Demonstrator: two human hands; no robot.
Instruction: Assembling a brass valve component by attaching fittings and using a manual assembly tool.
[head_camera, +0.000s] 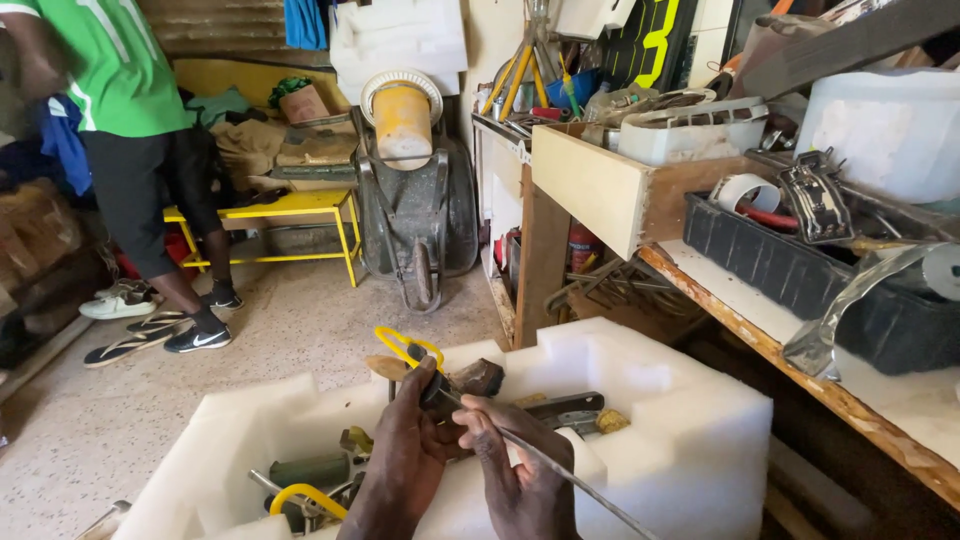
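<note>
Hands (470, 450) around rod (570, 475) (white foam (690, 420))

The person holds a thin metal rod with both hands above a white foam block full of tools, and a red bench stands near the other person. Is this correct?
Not fully. The head view shows the bench is yellow, not red. The rest holds: left hand and right hand hold the thin metal rod above the white foam block, near the other person.
</note>
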